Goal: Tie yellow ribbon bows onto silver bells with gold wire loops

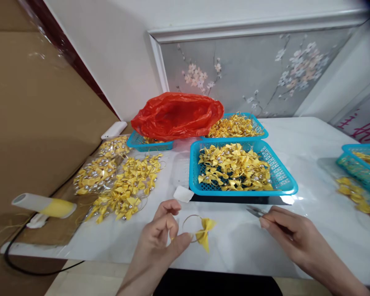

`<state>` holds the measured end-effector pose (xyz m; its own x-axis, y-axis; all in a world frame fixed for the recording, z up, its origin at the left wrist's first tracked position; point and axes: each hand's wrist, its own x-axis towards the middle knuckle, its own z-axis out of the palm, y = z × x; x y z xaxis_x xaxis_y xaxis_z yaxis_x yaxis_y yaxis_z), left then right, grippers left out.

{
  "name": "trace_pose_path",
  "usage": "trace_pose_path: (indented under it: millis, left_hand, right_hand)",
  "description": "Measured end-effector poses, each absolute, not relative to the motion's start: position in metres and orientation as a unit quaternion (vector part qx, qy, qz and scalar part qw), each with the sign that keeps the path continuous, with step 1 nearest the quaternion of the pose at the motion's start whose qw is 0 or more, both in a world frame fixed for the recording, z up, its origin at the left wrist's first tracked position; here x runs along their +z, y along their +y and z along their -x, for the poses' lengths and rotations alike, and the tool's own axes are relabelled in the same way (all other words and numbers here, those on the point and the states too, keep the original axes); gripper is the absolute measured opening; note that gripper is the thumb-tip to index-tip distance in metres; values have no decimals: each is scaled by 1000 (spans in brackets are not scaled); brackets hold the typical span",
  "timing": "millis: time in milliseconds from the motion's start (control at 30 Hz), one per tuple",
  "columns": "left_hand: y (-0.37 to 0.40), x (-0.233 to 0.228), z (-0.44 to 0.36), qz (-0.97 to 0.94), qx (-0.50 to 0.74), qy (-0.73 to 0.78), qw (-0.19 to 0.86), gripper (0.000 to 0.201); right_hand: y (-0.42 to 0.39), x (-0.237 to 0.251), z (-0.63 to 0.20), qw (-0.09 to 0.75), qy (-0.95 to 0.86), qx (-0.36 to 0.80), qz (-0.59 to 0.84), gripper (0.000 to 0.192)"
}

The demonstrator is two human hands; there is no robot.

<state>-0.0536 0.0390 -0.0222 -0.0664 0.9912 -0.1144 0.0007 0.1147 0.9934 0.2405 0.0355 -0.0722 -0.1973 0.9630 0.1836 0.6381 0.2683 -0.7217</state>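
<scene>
Between thumb and forefinger, my left hand (162,236) pinches a thin gold ring with a yellow ribbon bow (205,233) on its right side. My right hand (291,234) is closed around a small pointed metal tool, likely tweezers (256,211), its tips directed left, away from the bow. A blue plastic basket (243,192) stands just beyond both hands, holding a heap of similar yellow bows (236,164) with silvery beads. A small white piece of paper (183,194) lies by the basket's near left corner, close to my left fingertips.
More bows (126,189) lie loose at left, beside a clear bag of bows (97,170). A red plastic bag (179,117) sits over a back basket. Another blue basket (357,164) stands far right. A translucent tube (45,204) and black cable (12,263) are at left.
</scene>
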Motion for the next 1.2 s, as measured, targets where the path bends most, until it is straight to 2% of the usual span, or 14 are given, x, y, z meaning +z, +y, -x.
trace_pose_path:
  millis: [200,367,433,500,533,600,667,833,1200]
  left_hand:
    - [45,-22,49,-448,464,534,546,44]
    - [59,-46,34,-499,411,565,512,42]
    - [64,-52,31,-529,385,570,497,34]
    - [67,-52,32,-555,352,570,494,15]
    - [67,-51,33,-567,335,568,493,13]
    - [69,-47,35,-590,303,567,488,41]
    - [70,-44,37,-612,280,567,474,48]
    - [76,-43,35,-666,257,562,418,16]
    - [74,-55,36,-741,284,521,313,16]
  right_hand:
    - [38,-70,-233,301,-724,275,556,39]
    - [42,-72,-230,311,-722,261,560,39]
    - [44,-71,-230,313,-725,257,557,40]
    - [45,-69,-230,314,-729,252,553,40]
    - [46,-68,-230,315,-731,249,552,40]
    - [48,-65,-232,317,-735,243,548,39]
    - [50,-63,-234,319,-739,238,544,39]
    - [51,-62,-236,321,-749,234,530,37]
    - [43,-52,-233,354,-757,229,498,29]
